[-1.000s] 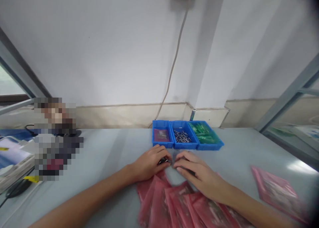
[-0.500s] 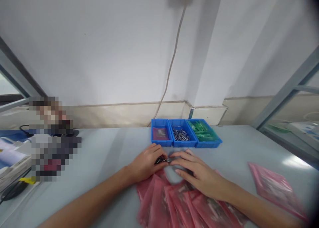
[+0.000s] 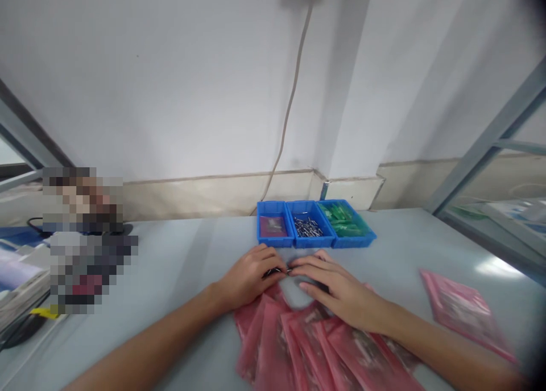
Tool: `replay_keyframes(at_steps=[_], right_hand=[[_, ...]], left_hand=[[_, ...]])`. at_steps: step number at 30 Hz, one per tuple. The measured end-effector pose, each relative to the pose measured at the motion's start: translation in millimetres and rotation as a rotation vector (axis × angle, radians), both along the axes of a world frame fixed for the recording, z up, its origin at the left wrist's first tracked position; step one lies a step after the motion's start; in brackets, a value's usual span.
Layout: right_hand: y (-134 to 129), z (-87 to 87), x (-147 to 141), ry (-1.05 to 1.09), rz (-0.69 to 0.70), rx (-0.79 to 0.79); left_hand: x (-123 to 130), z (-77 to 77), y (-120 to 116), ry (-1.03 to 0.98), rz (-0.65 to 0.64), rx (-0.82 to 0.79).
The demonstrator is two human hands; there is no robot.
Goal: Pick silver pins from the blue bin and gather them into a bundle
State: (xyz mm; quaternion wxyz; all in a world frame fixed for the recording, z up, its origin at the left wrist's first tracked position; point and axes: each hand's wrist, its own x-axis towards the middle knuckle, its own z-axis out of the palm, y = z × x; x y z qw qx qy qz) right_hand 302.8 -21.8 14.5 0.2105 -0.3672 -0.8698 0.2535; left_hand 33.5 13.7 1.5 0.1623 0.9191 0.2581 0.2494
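Note:
My left hand (image 3: 253, 274) is curled around several small metal pins (image 3: 273, 271), whose dark and shiny ends show between thumb and fingers. Opposite it, my right hand (image 3: 335, 285) reaches in with fingers stretched out and thumb apart. Its fingertips touch or nearly touch a small metal piece (image 3: 289, 270) between the hands. A dark patch under the right palm cannot be made out. Below both hands, pink translucent bags (image 3: 273, 345) lie fanned out and overlapping, with small parts showing inside some of them.
Three blue bins stand against the wall: one with a pink bag (image 3: 273, 226), one with loose metal pins (image 3: 307, 227), one with green packets (image 3: 343, 220). Another pink bag (image 3: 463, 305) lies at right. A blurred-out person (image 3: 94, 248) and cables are at left. Metal frames flank the table.
The view has shifted slightly. The hands stay close together, and the right fingertips are a little nearer the left hand; the bags and bins stay put.

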Motion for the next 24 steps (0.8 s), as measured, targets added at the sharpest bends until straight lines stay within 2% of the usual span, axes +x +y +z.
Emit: replay_keyframes(at_steps=[9, 24], right_hand=[[1.5, 2.2, -0.3, 0.067, 0.029, 0.042], [0.9, -1.0, 3.1, 0.035, 0.017, 0.140]], left_hand=[[0.8, -5.6, -1.7, 0.036, 0.150, 0.066], [2.2, -4.6, -0.9, 0.049, 0.153, 0.096]])
